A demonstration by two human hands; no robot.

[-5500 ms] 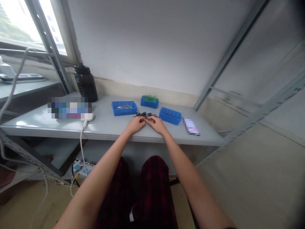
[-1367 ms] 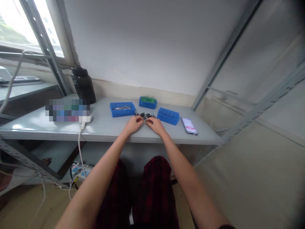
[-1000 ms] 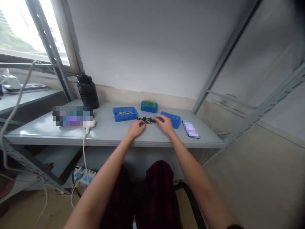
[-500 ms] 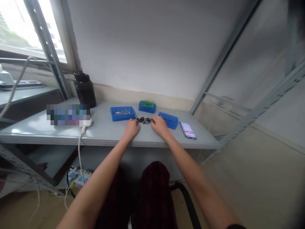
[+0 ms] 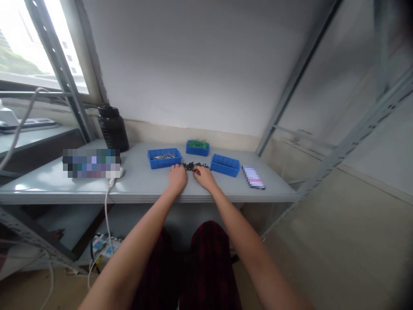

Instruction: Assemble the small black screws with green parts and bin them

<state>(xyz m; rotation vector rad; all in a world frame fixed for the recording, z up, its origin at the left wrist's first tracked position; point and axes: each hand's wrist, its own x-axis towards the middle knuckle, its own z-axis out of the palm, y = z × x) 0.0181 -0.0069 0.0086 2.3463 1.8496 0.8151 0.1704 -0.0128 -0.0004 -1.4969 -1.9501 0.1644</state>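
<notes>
Fingers of the right hand [image 5: 202, 175] curl down, nearly together, at the black pieces [image 5: 191, 165] between the near bins; the left hand [image 5: 177, 177] lies palm-down (grip unclear) beside them.

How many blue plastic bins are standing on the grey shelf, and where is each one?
3: one blue plastic bin holding thin silver pieces, beyond the left hand; a second bin, with green material, at the back; a third bin, right of the small black parts. None looks hidden.
</notes>
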